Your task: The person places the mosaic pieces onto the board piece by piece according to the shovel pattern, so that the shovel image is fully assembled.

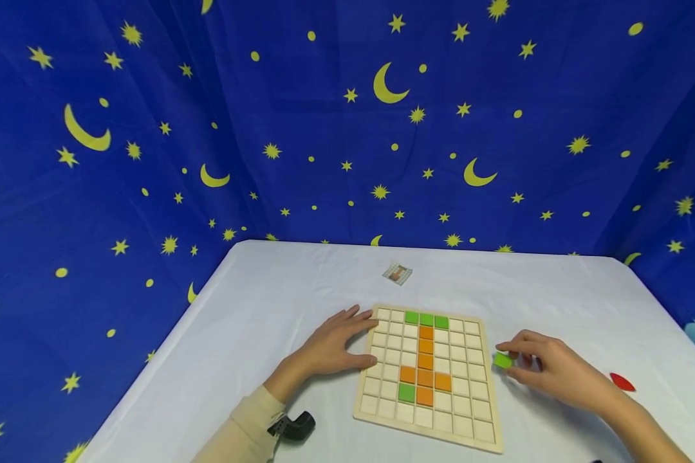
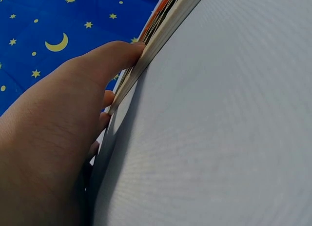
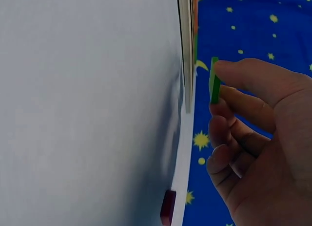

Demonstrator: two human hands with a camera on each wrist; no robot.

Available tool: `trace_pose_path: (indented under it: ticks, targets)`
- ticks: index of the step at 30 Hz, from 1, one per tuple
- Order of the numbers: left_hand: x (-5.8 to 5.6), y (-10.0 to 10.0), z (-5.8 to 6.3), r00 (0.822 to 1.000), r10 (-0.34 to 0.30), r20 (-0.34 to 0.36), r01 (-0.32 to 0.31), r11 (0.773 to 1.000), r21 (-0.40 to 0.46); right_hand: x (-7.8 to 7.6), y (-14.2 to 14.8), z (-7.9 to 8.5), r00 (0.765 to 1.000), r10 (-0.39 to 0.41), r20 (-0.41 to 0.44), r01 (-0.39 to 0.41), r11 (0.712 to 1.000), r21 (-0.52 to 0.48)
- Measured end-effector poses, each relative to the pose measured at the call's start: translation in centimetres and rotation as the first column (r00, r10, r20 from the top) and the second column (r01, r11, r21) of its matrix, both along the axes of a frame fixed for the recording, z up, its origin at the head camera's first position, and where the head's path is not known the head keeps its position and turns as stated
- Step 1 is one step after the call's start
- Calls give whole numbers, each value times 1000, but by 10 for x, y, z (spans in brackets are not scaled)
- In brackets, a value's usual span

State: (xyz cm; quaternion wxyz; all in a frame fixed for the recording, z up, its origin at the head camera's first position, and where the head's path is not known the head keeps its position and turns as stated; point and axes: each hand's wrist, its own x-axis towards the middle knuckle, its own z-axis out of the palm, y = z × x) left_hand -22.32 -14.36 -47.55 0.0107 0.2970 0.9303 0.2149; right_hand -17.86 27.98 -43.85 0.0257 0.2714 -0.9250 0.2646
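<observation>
Head view: your right hand pinches a green square tile beside the pale wooden gridded board, at three o'clock; your spread left hand touches nine o'clock — likely placing, next calling for alignment.

From here I see a blue backdrop with yellow moons and stars, white tablecloth, cream grid board with orange tiles, green tiles, and, right, a lime-green tile and red piece.
</observation>
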Motion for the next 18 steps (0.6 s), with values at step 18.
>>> trace_pose_path:
  ticks: [18]
  targets:
    - [-1, 0, -2, 1000, 12, 4, -12, 1000, -12, -2, -32, 5, 990, 116, 79, -118, 993, 20]
